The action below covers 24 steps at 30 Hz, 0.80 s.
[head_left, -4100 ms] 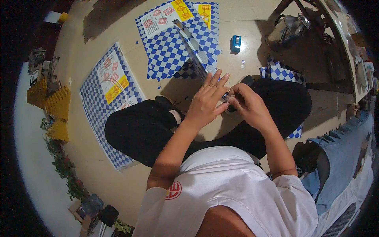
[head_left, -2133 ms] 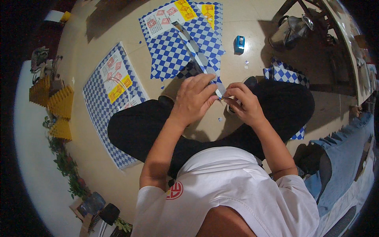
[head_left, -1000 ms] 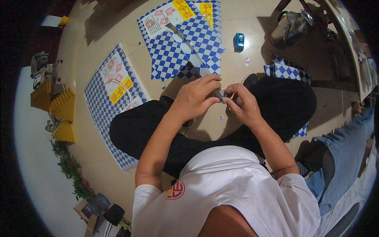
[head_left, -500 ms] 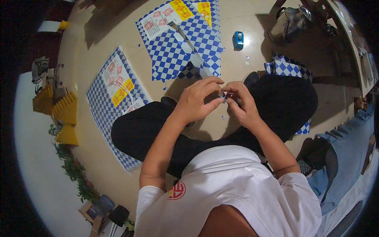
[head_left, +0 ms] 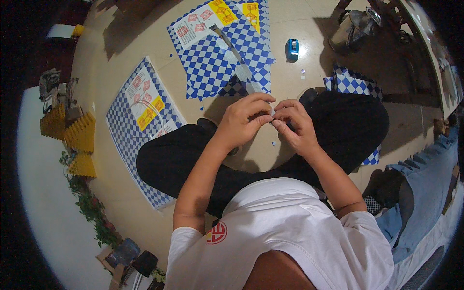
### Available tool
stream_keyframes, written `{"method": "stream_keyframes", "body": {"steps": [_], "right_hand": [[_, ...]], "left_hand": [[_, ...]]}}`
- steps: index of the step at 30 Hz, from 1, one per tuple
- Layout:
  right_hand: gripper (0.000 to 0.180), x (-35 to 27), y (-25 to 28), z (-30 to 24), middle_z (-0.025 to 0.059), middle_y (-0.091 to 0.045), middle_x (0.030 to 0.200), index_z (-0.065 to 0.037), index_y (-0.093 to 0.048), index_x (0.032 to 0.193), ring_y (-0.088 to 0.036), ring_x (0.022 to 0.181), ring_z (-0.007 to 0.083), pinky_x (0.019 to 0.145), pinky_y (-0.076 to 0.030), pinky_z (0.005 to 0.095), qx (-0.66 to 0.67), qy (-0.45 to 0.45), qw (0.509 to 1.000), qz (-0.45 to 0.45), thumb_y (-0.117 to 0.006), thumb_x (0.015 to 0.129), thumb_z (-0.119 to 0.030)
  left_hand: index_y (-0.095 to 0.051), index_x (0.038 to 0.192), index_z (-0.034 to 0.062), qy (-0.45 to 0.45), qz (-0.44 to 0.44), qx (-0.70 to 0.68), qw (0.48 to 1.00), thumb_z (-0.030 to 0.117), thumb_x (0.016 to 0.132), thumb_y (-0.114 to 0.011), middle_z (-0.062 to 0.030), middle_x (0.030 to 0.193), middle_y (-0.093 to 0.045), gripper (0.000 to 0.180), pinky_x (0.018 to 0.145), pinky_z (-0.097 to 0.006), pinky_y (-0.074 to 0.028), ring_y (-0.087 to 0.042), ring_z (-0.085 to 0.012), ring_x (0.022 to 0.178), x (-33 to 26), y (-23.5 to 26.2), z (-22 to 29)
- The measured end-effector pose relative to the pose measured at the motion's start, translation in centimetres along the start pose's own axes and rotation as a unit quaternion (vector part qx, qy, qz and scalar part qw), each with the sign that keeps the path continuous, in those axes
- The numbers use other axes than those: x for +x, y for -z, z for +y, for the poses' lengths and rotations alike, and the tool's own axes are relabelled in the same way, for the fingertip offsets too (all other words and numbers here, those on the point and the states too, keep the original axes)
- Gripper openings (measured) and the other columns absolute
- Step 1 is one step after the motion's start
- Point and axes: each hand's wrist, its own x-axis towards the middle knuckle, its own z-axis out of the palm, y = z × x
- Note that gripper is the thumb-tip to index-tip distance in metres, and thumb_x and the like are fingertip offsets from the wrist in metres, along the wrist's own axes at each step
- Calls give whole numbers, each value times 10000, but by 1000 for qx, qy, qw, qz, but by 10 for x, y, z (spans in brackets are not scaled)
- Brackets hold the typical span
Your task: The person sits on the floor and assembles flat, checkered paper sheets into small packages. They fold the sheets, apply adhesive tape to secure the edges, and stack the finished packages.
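Left hand (head_left: 244,121) and right hand (head_left: 297,126) meet at the fingertips above the gap between the person's bent knees, each with thumb and forefinger pinched on the near end of a long silver-grey strip (head_left: 245,73). Much of that end is hidden by the fingers; only a small pale bit shows between them. From there the strip slants up and away to the left, over blue-and-white checked sheets (head_left: 205,72) spread on the tiled floor (head_left: 319,14), its far end near a white printed panel on them. Right of these sheets stands a small blue object (head_left: 293,50), with tiny paper scraps (head_left: 302,71) on the tiles below it. Another checked stack (head_left: 121,108) lies left of the left knee, a pale looped cord (head_left: 155,112) on top. More checked material (head_left: 352,86) sits just beyond the right knee, partly covered by the black trousers (head_left: 348,123). Farther up on the right is a metal jug (head_left: 350,34), tilted; light-blue cloth (head_left: 423,176) hangs at the lower right.
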Motion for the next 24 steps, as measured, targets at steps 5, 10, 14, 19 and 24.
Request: {"method": "stream_keyframes", "body": {"steps": [5,10,14,19,24], "right_hand": [[117,-1,-7,2,114,-585,1067,-14,-605,927,-583,876,179,765,-479,289,-9,17,999,42,-683,843,-36],[125,-2,-13,5,109,-583,1056,-11,-598,930,-583,886,173,772,-482,291,6,12,996,83,-677,833,-16],[124,-4,-12,8,100,-579,1046,-14,-599,935,-592,903,166,780,-492,287,19,-20,996,90,-678,839,-7],[89,-5,-12,9,76,-582,1025,-18,-620,935,-597,867,138,753,-496,261,88,-71,988,103,-687,880,-36],[131,-4,-5,7,25,-606,898,-22,-632,969,-591,798,99,726,-492,244,84,-129,986,70,-717,883,-72]], "left_hand": [[-658,947,31,-11,8,-57,998,0,851,-679,-101,1240,-652,103,805,-293,-522,-642,-184,977,0,-3,-8],[-642,952,37,11,7,-89,996,5,861,-653,-102,1265,-626,98,865,-297,-497,-614,-189,1045,0,-7,-7],[-627,950,43,17,14,-90,996,22,870,-642,-104,1266,-624,84,881,-302,-485,-598,-186,1059,0,-11,-4],[-620,985,46,4,3,-65,998,19,865,-649,-105,1265,-632,126,870,-306,-496,-621,-199,1026,1,-10,-4],[-612,1053,50,-51,8,27,998,43,852,-682,-112,1232,-662,213,880,-354,-526,-659,-244,1020,1,-9,-6]]}}
